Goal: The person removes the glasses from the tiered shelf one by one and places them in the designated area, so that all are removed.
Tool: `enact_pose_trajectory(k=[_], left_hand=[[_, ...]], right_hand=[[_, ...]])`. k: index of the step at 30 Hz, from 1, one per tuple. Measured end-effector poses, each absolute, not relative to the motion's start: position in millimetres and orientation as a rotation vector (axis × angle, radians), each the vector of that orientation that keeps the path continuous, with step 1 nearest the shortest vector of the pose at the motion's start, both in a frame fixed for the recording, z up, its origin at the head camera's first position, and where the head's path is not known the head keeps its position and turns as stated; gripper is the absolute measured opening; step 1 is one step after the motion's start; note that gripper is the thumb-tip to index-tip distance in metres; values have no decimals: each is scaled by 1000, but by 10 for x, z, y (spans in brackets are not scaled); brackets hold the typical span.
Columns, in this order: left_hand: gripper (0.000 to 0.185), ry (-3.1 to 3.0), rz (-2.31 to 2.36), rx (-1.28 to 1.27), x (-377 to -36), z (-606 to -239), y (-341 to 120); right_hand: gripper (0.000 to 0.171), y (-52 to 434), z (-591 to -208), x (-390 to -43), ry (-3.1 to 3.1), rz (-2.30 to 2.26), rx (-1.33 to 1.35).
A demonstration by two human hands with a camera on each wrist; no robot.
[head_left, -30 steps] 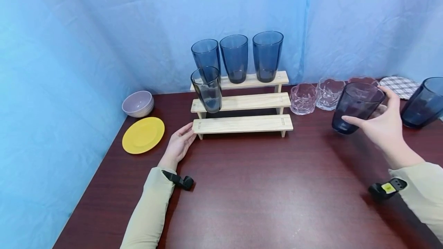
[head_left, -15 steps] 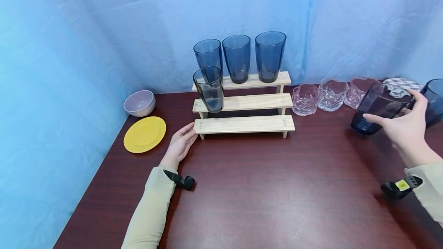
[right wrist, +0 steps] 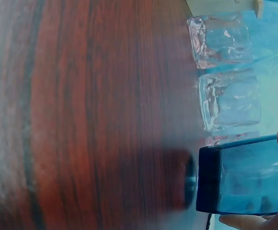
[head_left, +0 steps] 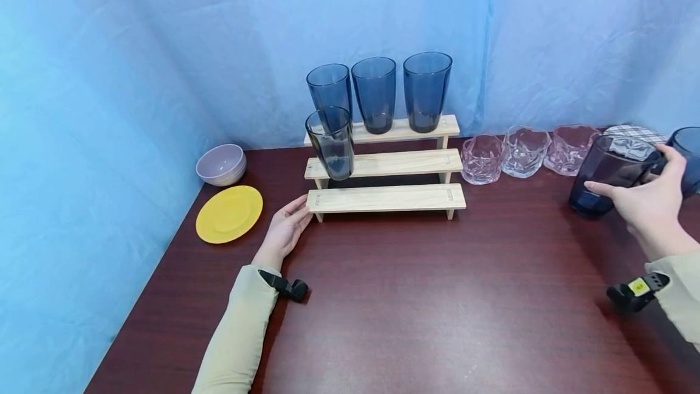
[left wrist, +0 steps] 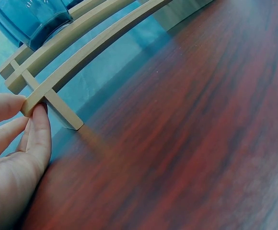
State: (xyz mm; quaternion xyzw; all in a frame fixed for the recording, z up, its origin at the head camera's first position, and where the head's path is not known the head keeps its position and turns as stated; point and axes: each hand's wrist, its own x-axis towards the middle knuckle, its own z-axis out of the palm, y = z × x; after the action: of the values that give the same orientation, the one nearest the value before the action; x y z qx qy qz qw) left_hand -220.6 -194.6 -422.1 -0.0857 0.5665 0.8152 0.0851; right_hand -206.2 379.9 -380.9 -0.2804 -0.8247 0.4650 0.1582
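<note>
**Risk check: tumbler in hand, crowded right side**

Biggest risk: glass-on-glass knock. The right hand [head_left: 648, 208] has its fingers and thumb wrapped round the upper wall of a dark blue tumbler [head_left: 607, 175], tilted, base low over the table [head_left: 415, 309] at the right. Another dark tumbler [head_left: 688, 157] sits just behind the knuckles, and three clear faceted glasses [head_left: 522, 152] stand close on the other side. A careless swing either way probably clips one.

Next: slip. The grip is high and one-sided, near the rim (the wrist view shows only fingertips on the wall), so a smooth, tilted glass could rotate out.

Then the wooden step rack [head_left: 385, 166]. It carries three tall tumblers [head_left: 377, 93] on top and one tumbler on the middle step [head_left: 330, 141], top-heavy. The left hand [head_left: 285, 230] rests with nearly straight fingers against the bottom step's left end, thumb under it, not clamped. A bump from the right might shift the rack.

Minor: the yellow plate [head_left: 229, 213] and bowl [head_left: 220, 164] are well apart, unlikely to be involved.
</note>
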Motion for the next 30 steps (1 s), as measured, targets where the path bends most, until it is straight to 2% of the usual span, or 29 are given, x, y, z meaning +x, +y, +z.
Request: enact_pose_trajectory(k=[6, 12, 25, 30], left_hand=[[50, 1689, 2434, -250, -2204, -4232, -1952], [50, 1689, 2436, -244, -2207, -4236, -1954], [51, 1681, 2436, -254, -2216, -4224, -1941], [50, 1688, 2431, -269, -2211, -4215, -1936]], right_hand=[[107, 4139, -4131, -2290, -2361, 1289, -732], [97, 3860, -3830, -2073, -2369, 1320, -739], [105, 3924, -3897, -2049, -2319, 1249, -696], [104, 4190, -4121, -2176, -2409, 1147, -631]])
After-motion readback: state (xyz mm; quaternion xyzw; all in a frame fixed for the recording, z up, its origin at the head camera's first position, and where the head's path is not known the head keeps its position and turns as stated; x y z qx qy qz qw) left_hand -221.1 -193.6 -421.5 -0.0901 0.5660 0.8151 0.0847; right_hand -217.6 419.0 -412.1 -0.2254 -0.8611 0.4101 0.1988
